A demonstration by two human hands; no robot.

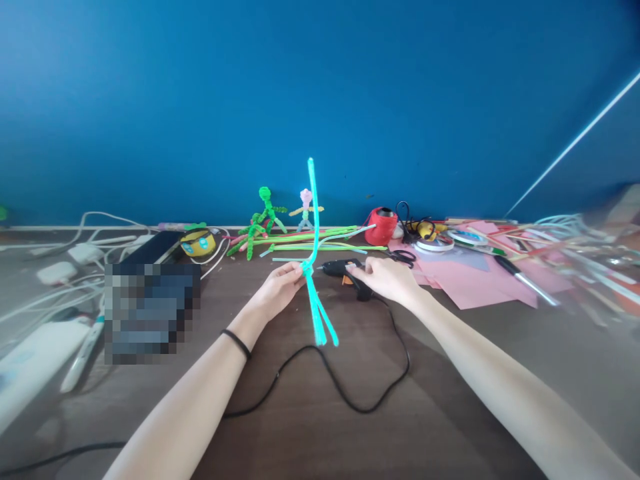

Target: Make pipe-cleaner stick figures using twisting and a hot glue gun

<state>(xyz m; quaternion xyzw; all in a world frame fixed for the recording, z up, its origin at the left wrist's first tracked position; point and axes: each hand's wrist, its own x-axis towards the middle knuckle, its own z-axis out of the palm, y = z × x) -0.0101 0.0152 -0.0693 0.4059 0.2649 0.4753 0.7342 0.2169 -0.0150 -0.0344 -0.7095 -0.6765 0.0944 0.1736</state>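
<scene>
Above the desk (320, 440), left fingers (293, 272) tight on cyan pipe cleaners (315, 220), right fingers (361, 268) around glue gun (336, 268).

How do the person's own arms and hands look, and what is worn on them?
Both arms are bare, with no sleeves in view. The left arm has a thin black band around the wrist; the right arm shows no band or watch. The left hand and right hand wear no gloves, and I see no rings.
</scene>
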